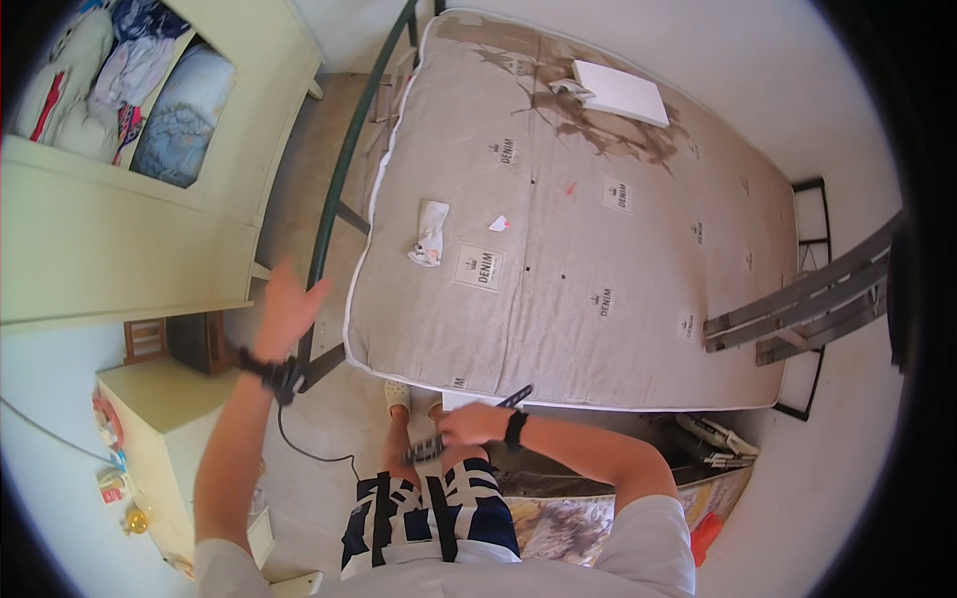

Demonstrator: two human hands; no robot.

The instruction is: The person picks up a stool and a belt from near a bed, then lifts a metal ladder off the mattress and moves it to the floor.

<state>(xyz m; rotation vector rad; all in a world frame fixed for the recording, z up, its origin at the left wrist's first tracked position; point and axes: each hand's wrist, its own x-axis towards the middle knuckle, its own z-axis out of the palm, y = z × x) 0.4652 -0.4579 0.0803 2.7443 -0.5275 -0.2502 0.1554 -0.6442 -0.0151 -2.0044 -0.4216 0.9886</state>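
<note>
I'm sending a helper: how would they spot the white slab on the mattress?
Find the beige mattress. At its far side spreads a brown stain, with the white slab over it. It's flat and rectangular, unlike the crumpled pale scrap beside it.

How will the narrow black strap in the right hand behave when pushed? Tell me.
The narrow black strap is probably light, being slim. It likely springs rather than flops: its free end sticks out straight past the right hand.
</note>
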